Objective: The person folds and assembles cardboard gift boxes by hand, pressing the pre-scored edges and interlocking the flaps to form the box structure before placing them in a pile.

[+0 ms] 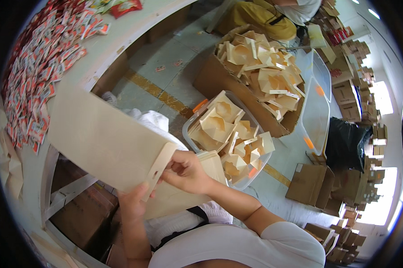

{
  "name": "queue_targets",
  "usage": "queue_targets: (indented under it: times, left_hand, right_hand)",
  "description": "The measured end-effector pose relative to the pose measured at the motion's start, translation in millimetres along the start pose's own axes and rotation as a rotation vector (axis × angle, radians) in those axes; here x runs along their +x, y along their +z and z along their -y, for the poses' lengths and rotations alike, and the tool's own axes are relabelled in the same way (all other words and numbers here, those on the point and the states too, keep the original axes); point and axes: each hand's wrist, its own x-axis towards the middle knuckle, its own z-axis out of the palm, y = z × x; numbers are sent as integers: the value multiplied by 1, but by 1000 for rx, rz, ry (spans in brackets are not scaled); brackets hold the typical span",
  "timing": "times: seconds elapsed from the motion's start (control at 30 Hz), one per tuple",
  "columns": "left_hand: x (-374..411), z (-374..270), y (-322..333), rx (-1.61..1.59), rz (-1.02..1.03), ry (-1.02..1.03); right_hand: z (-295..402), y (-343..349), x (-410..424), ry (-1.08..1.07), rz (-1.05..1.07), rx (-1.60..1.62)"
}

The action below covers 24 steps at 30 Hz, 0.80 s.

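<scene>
A large cream paperboard piece (111, 134) with a folded edge strip and a small slot is held up in front of me. My left hand (136, 197) grips its lower edge, thumb on the near face. At the strip beside the slot is my right hand (188, 172), its fingers curled against the board. More flat cream board (178, 199) lies across my lap beneath both hands. Just beyond, a clear plastic bin (188, 130) holds folded cream paperboard pieces (216, 124) with jagged openings.
A pile of small red-and-white packets (44, 80) covers part of the white table (121, 40) at left. A cardboard box (208, 72) full of folded pieces stands beyond the bin. Clear plastic containers (317, 110), a black bag (345, 144) and cartons (308, 182) are at right; another person (265, 16) sits behind.
</scene>
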Motion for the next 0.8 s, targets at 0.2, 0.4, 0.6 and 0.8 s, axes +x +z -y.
queue_targets:
  times: [0.2, 0.4, 0.6, 0.8]
  left_hand:
    - [3, -4, -4, -16, 19, 23]
    - [8, -4, 5, -72, -15, 126]
    - [11, -8, 1, -107, -5, 156]
    - [16, 6, 3, 51, 101, 23]
  right_hand:
    - [-6, -11, 12, -192, -107, -415]
    - [-6, 4, 18, -45, -179, -177]
    - [-17, -11, 18, -123, -116, -358]
    - [-9, -5, 26, 27, -387, -95]
